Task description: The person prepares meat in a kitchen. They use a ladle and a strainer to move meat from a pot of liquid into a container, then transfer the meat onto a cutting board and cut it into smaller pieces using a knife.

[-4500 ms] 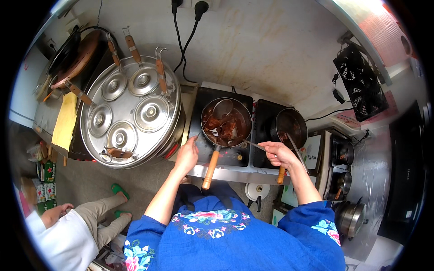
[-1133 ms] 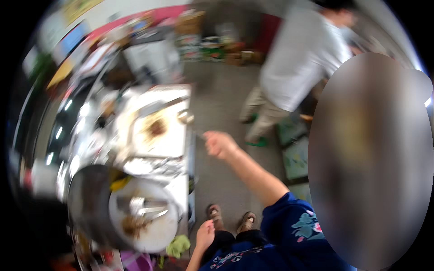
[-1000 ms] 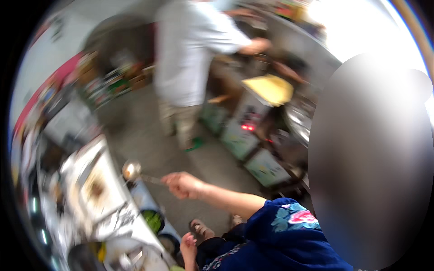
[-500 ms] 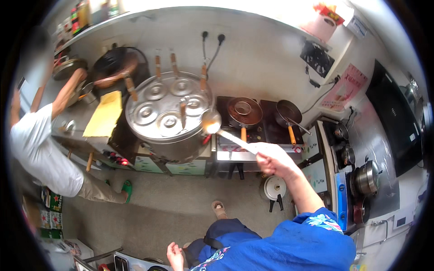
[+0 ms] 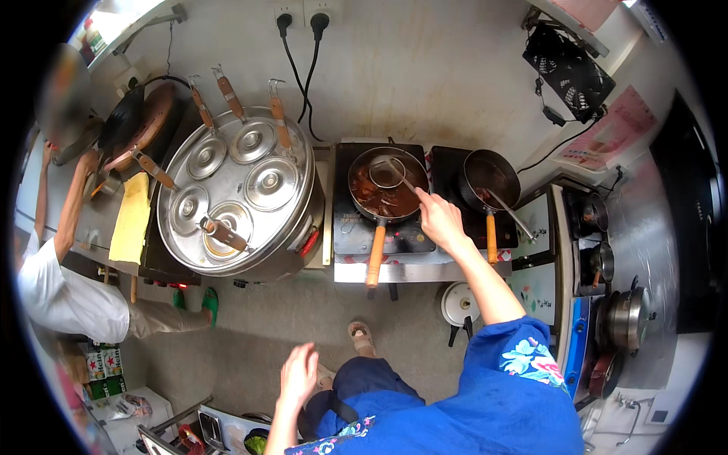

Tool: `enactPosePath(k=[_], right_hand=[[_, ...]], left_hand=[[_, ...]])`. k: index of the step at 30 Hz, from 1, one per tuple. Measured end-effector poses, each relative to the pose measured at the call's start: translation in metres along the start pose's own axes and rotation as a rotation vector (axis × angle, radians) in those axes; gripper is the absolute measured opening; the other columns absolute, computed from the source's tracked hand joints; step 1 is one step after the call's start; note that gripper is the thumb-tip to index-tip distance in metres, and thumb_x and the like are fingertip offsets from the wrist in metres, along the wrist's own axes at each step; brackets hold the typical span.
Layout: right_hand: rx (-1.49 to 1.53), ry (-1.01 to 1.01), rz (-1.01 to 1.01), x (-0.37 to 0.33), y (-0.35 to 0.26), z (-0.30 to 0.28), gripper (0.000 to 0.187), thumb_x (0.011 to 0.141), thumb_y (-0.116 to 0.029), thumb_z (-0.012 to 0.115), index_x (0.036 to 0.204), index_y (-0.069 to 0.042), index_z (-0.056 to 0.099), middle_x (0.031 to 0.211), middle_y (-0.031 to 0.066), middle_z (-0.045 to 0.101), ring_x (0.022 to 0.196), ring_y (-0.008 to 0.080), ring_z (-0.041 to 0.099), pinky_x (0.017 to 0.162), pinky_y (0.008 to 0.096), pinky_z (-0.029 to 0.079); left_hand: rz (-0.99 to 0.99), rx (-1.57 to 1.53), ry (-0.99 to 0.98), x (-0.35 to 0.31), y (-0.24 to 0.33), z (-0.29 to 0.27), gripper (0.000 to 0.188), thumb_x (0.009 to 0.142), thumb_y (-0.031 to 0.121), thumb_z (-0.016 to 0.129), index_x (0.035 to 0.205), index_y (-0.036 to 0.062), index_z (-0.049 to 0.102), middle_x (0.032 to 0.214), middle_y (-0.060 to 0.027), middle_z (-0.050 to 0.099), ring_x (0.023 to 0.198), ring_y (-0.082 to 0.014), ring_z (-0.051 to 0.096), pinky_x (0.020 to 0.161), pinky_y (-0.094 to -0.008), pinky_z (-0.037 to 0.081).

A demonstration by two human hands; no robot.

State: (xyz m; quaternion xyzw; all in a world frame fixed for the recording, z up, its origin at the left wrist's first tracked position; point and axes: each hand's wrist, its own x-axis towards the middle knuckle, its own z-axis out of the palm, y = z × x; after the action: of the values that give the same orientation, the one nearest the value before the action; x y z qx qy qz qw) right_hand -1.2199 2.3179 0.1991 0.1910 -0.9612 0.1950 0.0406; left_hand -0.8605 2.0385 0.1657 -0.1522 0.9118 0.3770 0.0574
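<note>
My right hand (image 5: 441, 220) is closed round the handle of a metal ladle (image 5: 409, 184), whose end dips into the left frying pan (image 5: 377, 254). That pan holds dark brown sauce with bits of food, and the ladle's end meets a small round metal rim (image 5: 387, 173) in it. Whether this rim is the ladle's own bowl or a separate piece, I cannot tell. The pan stands on a black cooktop (image 5: 353, 236), its wooden handle pointing toward me. My left hand (image 5: 299, 373) hangs low before my body, fingers stretched out and holding nothing.
Right of it, another pan (image 5: 491, 236) holds a second ladle (image 5: 516, 218). A large round metal cooker (image 5: 250, 171) with several lids and wooden-handled strainers stands left. A white pressure cooker (image 5: 459, 303) sits on the floor. At far left a person (image 5: 68, 292) works near a yellow cloth (image 5: 133, 220).
My right hand has brought the ladle from beside the large cooker into the left pan. My left hand has risen further into view. The view has shifted toward the cooktops.
</note>
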Motion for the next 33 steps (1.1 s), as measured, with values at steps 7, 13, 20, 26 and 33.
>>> enactPosePath(k=[7,13,20,26,33], right_hand=[[-0.242,-0.037,-0.311,0.042,0.025,0.028,0.056,0.076,-0.004,0.061,0.133,-0.005,0.058,0.09,0.0194,0.067,0.077,0.0347,0.071,0.066,0.0465,0.057],[-0.351,-0.208,-0.139,0.025,0.03,-0.01,0.056,0.078,-0.004,0.06,0.134,-0.004,0.057,0.093,0.0228,0.068,0.079,0.036,0.072,0.068,0.0464,0.058],[-0.159,-0.122,-0.097,0.035,0.039,-0.001,0.056,0.079,-0.003,0.056,0.135,-0.005,0.057,0.093,0.0251,0.067,0.078,0.0421,0.07,0.071,0.0511,0.057],[-0.165,-0.142,-0.16,0.064,0.018,0.02,0.05,0.079,-0.002,0.056,0.129,-0.001,0.059,0.09,0.0269,0.068,0.079,0.0426,0.07,0.072,0.051,0.057],[0.125,-0.303,-0.133,0.095,0.019,0.01,0.039,0.084,-0.004,0.053,0.121,0.007,0.061,0.079,0.0309,0.067,0.078,0.0381,0.073,0.07,0.0482,0.057]], left_hand=[[0.265,0.121,0.191,0.194,0.098,0.016,0.047,0.098,0.023,0.061,0.139,0.0035,0.049,0.131,-0.0208,0.057,0.115,-0.0393,0.061,0.094,-0.0459,0.052],[0.137,0.155,0.126,0.254,0.121,0.044,0.044,0.099,0.024,0.059,0.137,0.0038,0.051,0.12,-0.0206,0.063,0.102,-0.0415,0.066,0.084,-0.0497,0.054],[0.226,0.082,0.07,0.243,0.143,0.053,0.03,0.099,0.017,0.057,0.122,-0.0009,0.061,0.105,-0.0218,0.067,0.091,-0.0419,0.068,0.079,-0.0499,0.055],[0.228,0.142,-0.032,0.236,0.158,0.039,0.032,0.099,0.017,0.056,0.124,-0.0028,0.06,0.1,-0.022,0.067,0.086,-0.04,0.069,0.077,-0.0484,0.056],[0.256,0.162,-0.005,0.238,0.147,0.039,0.033,0.1,0.018,0.056,0.125,-0.0035,0.059,0.1,-0.021,0.066,0.084,-0.0389,0.07,0.074,-0.047,0.057]])
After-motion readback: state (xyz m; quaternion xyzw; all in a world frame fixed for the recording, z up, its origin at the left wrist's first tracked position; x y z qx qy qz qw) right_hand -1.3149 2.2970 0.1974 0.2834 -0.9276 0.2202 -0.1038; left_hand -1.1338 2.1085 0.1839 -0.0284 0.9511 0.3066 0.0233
